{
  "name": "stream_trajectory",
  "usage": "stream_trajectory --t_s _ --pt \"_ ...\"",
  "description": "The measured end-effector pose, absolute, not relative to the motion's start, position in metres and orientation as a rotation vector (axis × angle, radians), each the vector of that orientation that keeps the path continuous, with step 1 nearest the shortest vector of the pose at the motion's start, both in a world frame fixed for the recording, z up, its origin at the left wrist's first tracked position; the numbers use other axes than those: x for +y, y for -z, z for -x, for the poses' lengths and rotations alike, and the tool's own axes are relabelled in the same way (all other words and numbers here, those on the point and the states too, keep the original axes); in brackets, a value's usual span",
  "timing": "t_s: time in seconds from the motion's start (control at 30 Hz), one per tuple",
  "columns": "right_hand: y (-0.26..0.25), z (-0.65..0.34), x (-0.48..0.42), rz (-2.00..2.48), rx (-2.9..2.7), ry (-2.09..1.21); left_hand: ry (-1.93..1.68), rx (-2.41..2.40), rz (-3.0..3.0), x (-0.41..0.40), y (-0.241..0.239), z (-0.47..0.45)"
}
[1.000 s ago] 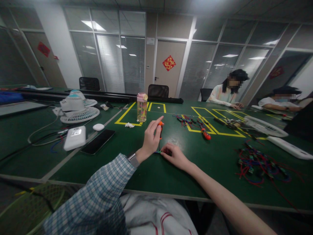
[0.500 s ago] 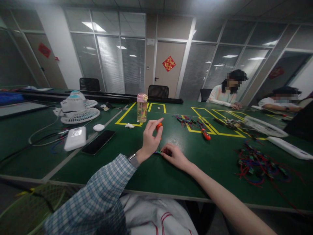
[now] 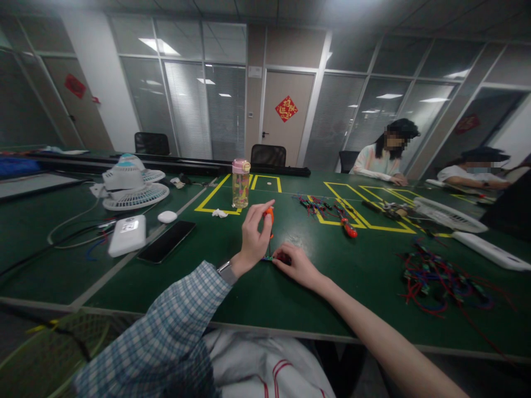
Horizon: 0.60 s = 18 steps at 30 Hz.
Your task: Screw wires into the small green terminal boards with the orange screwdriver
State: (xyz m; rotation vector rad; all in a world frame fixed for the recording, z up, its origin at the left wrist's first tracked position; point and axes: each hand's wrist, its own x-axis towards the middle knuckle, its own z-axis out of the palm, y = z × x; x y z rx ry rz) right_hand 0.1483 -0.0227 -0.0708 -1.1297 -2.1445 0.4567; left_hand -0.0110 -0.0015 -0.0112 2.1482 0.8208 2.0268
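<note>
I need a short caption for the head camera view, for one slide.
At a green table, the left hand holds an orange-handled screwdriver upright over a small wired part pinned by the right hand.

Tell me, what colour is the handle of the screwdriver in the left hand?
Orange; the screwdriver handle shows between the left hand fingers in the head view.

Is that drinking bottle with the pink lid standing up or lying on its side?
Standing up. The bottle rests on its base on the green table, pink lid on top, beyond the left hand.
</note>
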Motion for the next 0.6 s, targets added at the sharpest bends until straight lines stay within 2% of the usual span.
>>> stream_trajectory --t_s 0.17,0.37,0.6 --pt "0.0714 -0.1476 -0.0217 1.122 -2.144 -0.463 -2.099 0.900 -2.159 -0.0014 0.0105 0.0098" --pt "0.0718 -0.1478 -0.0212 1.105 -2.142 -0.472 -1.973 0.807 -2.199 -0.0014 0.0113 0.0119" --pt "0.0700 -0.1483 -0.0226 1.110 -2.144 -0.476 -2.008 0.789 -2.163 -0.0035 0.0077 0.0104"
